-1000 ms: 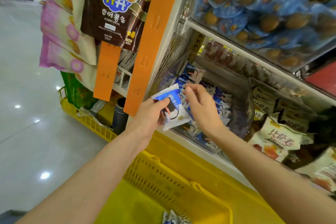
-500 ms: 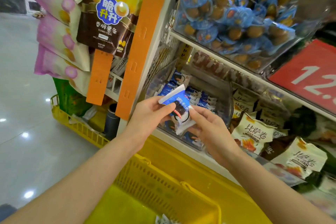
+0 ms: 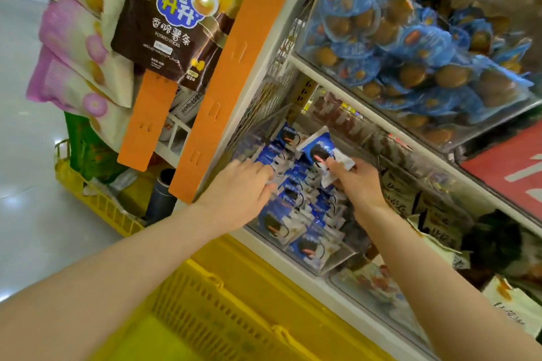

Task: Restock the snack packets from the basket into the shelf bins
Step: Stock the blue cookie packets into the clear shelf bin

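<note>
Packet passed from left hand to right hand. Right fingers pinch it over bin back edge. Left fingers loose, maybe touching packets inside. Drop next.

— What is the person wearing on the arms?

— Nothing that shows. Both forearms are bare from the lower edge of the view up to the wrists: no sleeve, no cuff.

— Anything on the left hand?

— No glove, ring, watch or band. Its fingertips are blurred.

— And the right hand?

— Bare too, with a plain wrist. The nails are too small to tell.
</note>
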A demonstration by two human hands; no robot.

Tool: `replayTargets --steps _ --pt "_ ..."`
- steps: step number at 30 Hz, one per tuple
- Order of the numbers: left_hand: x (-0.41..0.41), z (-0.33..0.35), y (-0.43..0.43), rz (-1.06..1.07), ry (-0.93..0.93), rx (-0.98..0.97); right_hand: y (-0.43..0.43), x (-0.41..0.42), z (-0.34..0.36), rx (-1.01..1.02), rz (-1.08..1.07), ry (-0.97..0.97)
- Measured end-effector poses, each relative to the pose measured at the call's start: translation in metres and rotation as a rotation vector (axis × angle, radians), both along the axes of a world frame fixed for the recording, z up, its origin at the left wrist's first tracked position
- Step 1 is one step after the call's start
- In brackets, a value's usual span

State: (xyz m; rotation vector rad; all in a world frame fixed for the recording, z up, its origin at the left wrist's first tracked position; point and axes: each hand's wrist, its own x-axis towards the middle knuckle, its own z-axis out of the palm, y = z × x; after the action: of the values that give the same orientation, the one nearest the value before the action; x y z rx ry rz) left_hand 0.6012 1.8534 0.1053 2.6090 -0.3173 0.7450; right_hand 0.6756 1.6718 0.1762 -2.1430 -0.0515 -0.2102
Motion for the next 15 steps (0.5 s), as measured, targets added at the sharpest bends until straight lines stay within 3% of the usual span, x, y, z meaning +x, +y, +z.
replayTargets --steps 7,15 --pt "0.008 -0.014 0.019 -0.125 -0.025 0.047 0.034 0.080 -0.013 -0.331 -0.017 0.009" --pt "0.014 -0.023 0.022 -0.137 -0.091 0.027 0.057 0.126 -0.039 -0.366 -0.001 0.040"
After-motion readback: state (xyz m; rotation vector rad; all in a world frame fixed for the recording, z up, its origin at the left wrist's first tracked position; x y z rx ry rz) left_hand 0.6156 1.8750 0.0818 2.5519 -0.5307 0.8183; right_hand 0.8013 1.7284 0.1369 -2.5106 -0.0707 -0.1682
